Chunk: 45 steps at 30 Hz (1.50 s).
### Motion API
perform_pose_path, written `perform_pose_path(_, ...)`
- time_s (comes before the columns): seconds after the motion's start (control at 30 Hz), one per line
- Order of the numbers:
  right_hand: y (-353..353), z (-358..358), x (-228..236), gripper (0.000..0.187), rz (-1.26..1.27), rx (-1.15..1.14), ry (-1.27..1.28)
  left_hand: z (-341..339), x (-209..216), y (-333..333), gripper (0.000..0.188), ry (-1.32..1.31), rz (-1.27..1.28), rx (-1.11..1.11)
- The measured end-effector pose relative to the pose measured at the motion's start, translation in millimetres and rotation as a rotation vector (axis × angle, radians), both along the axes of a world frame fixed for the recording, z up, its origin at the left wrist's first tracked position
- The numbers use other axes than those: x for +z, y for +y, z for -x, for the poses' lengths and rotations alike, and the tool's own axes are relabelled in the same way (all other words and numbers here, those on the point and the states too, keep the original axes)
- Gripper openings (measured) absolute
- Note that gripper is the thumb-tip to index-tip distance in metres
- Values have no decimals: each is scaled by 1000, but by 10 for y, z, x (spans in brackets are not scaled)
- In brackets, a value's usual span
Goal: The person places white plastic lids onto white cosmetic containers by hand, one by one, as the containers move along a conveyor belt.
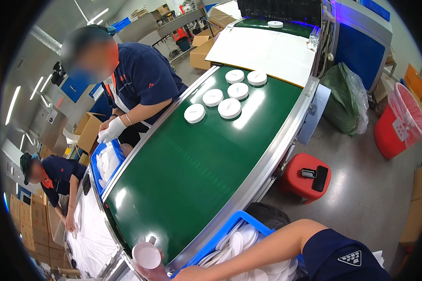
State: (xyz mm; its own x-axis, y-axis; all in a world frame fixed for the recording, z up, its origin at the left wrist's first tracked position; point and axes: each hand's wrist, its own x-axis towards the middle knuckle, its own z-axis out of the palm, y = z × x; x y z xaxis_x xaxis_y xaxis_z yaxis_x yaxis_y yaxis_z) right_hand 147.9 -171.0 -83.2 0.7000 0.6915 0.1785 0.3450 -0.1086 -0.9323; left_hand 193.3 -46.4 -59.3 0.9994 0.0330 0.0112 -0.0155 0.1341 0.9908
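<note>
Near the lower edge, at the near end of the green conveyor belt (pixel 173 178), my left hand (pixel 157 272) is closed on a white round cap (pixel 146 255). Its pale round face is turned up, and part of the hand is cut off by the picture's edge. My right forearm reaches across a blue crate (pixel 241 216) of thin white discs (pixel 239 240). Close to the cap is my right hand (pixel 191 273), mostly cut off below, so its fingers are hidden. Farther up the belt lie several white round caps (pixel 229 108) with faint print on top.
Across the belt, a gloved co-worker (pixel 145 70) stands by a blue crate (pixel 96 164) of white pieces; another person (pixel 63 173) leans over white sheeting (pixel 89 225). A red stool (pixel 307 191) holding a phone and a red bin (pixel 384 140) stand to the right. Metal rails edge the belt.
</note>
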Motion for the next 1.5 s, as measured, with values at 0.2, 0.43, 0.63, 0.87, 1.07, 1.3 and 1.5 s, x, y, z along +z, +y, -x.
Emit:
perform_pose_path(0.2,-73,-5,75,25,-38,39,21,-25,48,30,74,28,9,-69)
perform_pose_path(0.43,-19,-3,14,24,-150,21,-38,-3,80,-4,75,9,-17,-90)
perform_pose_path(0.63,23,1,-32,21,-231,-8,-47,-4,76,-13,76,-7,-4,-100)
perform_pose_path(0.87,138,-21,-137,12,-218,-79,-106,-38,36,59,77,-7,54,-141)
perform_pose_path(1.07,118,-43,-143,9,-176,-53,-68,-52,10,71,77,11,65,-144)
perform_pose_path(1.3,107,-25,-102,9,-201,-60,-53,-57,-58,165,76,26,105,-186)
perform_pose_path(1.5,119,-22,-111,6,-180,-26,24,-61,-70,170,76,38,133,-162)
